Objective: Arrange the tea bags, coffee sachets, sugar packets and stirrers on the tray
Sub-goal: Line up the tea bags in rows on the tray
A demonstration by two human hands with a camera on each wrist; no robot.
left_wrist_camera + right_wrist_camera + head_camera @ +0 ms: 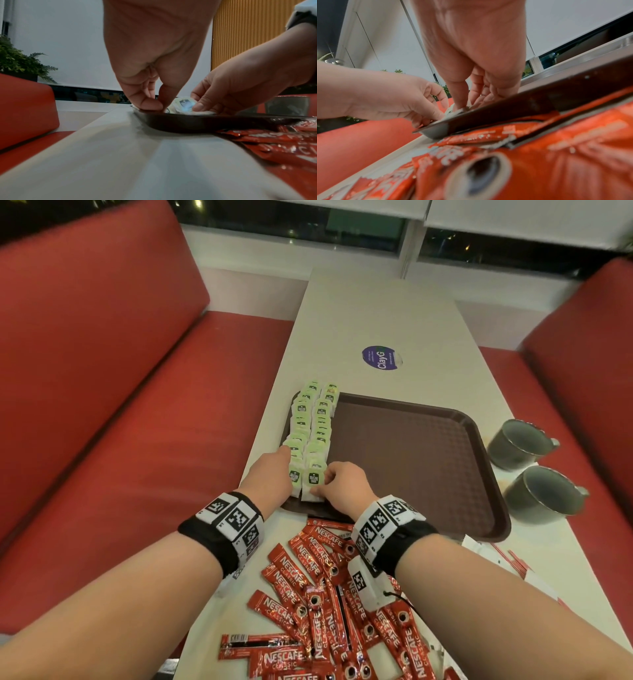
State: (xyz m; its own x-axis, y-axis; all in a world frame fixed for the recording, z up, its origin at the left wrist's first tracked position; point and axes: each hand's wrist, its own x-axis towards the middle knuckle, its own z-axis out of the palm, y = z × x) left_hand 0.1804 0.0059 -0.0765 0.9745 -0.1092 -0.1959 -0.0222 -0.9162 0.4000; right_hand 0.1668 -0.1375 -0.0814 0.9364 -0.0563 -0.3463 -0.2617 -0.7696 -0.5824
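- Red booth seats (102, 378) on both sides of a long pale table (376, 313).
- Brown tray (411, 460) lies mid-table, most of its floor bare.
- Two grey mugs (520, 445) stand on the table just off the tray's right edge, near each other.
- Coffee sachets (322, 604), red Nescafe sticks, lie in a loose heap on the table at the tray's near edge, under the right forearm; a few touch the rim.
- Tea bags (313, 433), green-tagged, lie in two overlapping rows along the tray's left side, far edge to near edge.
- Left hand (270, 477) at the outer row's near end, fingers curled down onto the bags; left wrist view shows thumb and fingertips pressed at the tray rim.
- Right hand (342, 484) pinches the nearest tea bag of the inner row, thumb and fingers curled on it.
- Round purple sticker (381, 357) on the table beyond the tray.
- Thin red-striped bits at right table edge, too small to tell.
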